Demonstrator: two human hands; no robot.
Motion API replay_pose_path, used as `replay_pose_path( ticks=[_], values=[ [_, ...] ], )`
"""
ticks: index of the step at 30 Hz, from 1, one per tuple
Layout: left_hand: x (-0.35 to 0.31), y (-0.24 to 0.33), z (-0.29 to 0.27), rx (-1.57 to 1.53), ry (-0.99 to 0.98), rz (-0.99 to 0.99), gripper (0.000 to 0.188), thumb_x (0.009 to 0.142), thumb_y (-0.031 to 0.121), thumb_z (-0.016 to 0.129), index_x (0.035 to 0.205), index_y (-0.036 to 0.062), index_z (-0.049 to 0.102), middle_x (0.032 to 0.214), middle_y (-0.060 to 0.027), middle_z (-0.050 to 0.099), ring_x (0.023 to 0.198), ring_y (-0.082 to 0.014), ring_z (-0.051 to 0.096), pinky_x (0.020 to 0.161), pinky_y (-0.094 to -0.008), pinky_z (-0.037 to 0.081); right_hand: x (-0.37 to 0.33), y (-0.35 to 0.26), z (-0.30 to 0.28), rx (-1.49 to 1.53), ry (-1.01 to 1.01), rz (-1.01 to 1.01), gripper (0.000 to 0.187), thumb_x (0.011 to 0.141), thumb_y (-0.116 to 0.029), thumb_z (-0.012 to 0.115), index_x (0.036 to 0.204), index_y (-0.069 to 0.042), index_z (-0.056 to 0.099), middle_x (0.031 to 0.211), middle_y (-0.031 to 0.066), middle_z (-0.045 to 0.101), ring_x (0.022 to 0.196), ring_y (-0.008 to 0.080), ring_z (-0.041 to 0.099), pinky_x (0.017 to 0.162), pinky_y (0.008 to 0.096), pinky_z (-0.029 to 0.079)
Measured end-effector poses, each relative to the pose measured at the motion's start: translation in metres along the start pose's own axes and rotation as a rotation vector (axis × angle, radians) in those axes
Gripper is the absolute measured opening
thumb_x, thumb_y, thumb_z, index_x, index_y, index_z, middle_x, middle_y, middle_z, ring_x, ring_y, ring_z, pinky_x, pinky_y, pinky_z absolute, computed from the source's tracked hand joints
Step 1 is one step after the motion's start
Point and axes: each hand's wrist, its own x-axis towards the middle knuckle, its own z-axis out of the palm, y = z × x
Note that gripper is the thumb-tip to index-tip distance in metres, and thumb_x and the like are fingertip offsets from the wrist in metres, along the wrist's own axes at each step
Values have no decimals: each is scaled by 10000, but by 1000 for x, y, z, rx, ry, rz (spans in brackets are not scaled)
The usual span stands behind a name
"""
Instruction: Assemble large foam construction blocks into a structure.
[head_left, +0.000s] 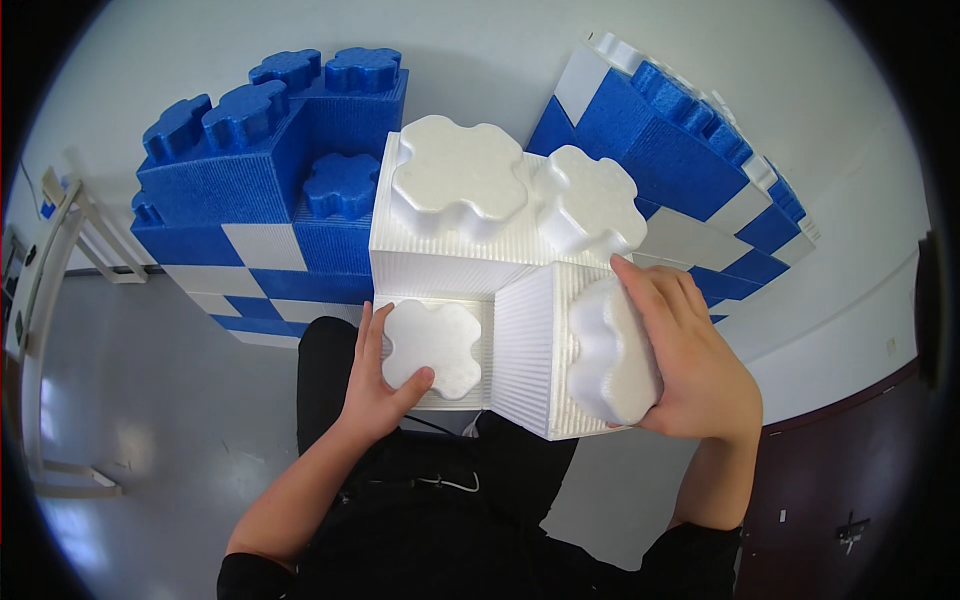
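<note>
Left hand (pixel 376 395) half curled, clasping the low white studded block (pixel 437 345); right hand (pixel 708 375) spread wide, gripping the tilted white block (pixel 525 350). Beyond both, blue-and-white stacks (pixel 225 190) already stand assembled; whether the tilted one is seated, can't tell!

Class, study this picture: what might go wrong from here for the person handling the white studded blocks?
Slipping: the right hand curls around the right white clover-shaped stud, whose rounded sides might slide from its grip.
Pinching: the left hand lies on the lower-left white stud, beside a ribbed white wall; the hand might get caught.
Knocking: the left blue-and-white stack shows behind; a swing might bump it, though the gap is unclear.
</note>
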Motion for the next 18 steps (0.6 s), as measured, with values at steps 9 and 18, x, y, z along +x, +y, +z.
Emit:
replay_pose_path(
  ticks=[9, 18],
  values=[
    [-10, 5, 2, -26, 5, -12, 1036, 878, 465, 828, 1661, 57, 288, 1714, -371, 169, 1582, -523, 279, 1240, -561, 341, 2, -4, 4, -30, -32, 1, 1176, 606, -195, 930, 1616, 11, 363, 1345, 255, 515, 1282, 466, 492, 1132, 522, 373],
    [-21, 5, 2, -31, 9, -9, 1041, 863, 438, 838, 1663, 68, 285, 1715, -359, 166, 1576, -521, 288, 1227, -570, 359, -6, -8, 16, -85, -62, 18, 1395, 439, -230, 1011, 1626, 43, 332, 1402, 254, 494, 1291, 463, 478, 1150, 533, 369]
  ],
)
